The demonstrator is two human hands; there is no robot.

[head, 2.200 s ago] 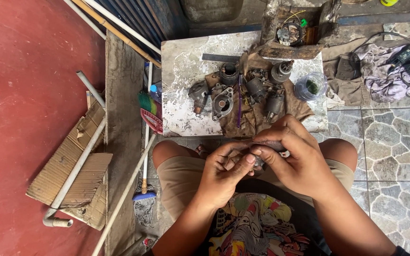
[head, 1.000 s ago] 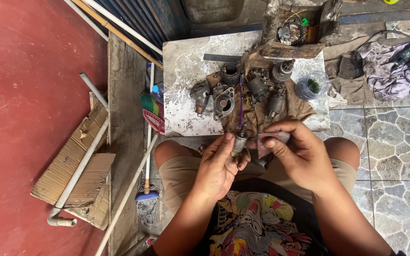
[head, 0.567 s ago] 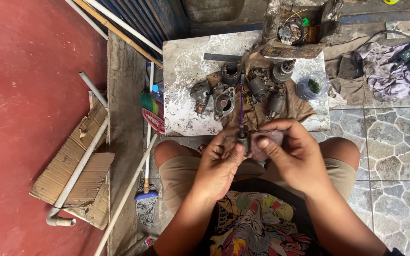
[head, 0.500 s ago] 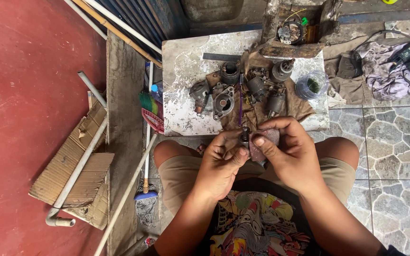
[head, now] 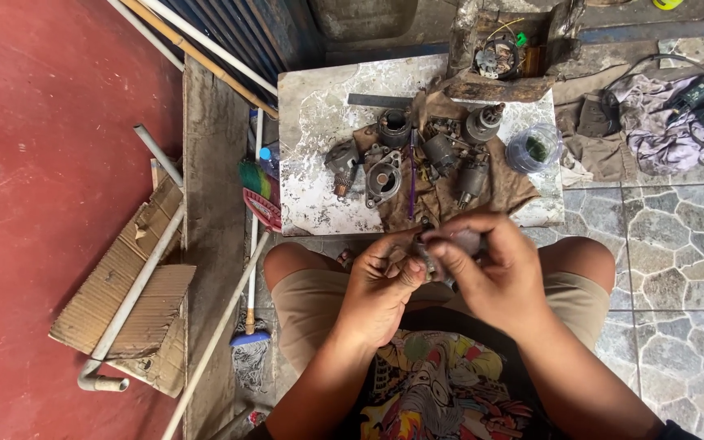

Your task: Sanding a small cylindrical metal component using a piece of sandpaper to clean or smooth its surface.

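Above my knees, my left hand [head: 380, 285] and my right hand [head: 490, 269] meet around a small dark grey metal part [head: 442, 248]. Both hands pinch it with their fingertips, and most of the part is hidden by the fingers. Just beyond the hands stands a low stone slab [head: 315, 130] with a brown rag [head: 507, 183] on it. Several greasy motor parts lie on the rag, among them a round housing [head: 383, 175], a cylinder [head: 482, 122] and a thin purple tool [head: 411, 175].
A clear plastic container [head: 535, 148] sits at the slab's right edge. A wooden box with wires [head: 503, 53] stands behind it. Power tools and cloth [head: 678, 122] lie at the right. Cardboard [head: 116, 293], white pipes [head: 128, 301] and a broom [head: 250, 244] lie at the left.
My hands parted briefly, with the left holding a small part upright, then came back together. They now sit close around the part over my lap.
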